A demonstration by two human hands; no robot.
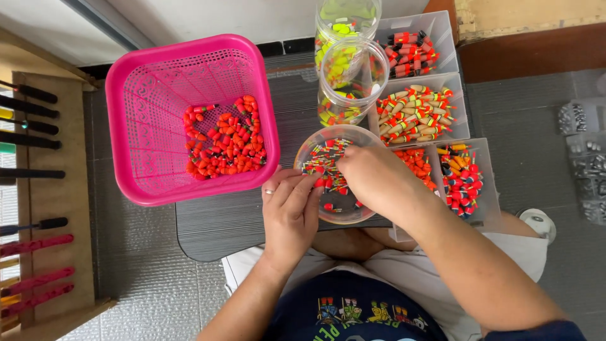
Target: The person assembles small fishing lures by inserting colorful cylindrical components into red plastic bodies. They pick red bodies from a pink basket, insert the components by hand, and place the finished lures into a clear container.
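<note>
the round clear plastic bowl (338,218) of small red and multicoloured fishing floats sat on the dark desk (214,230), at three o'clock from the pink mesh basket (136,85). the left hand (290,211) touched its nine o'clock rim, fingers (309,189) nearly closed on a float. the right hand (372,177) reached in from three o'clock; its fingers were curled under, grip unclear.

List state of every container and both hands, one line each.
pink basket: upright, open, partly filled with orange-red floats
round clear tub: open, holds small floats, both hands in it
left hand: fingertips at tub rim, grip unclear
right hand: reaching into tub, fingers curled, grip hidden
two clear jars: upright, no lids, yellow pieces inside
clear divided trays: open, compartments filled with sorted floats
</note>
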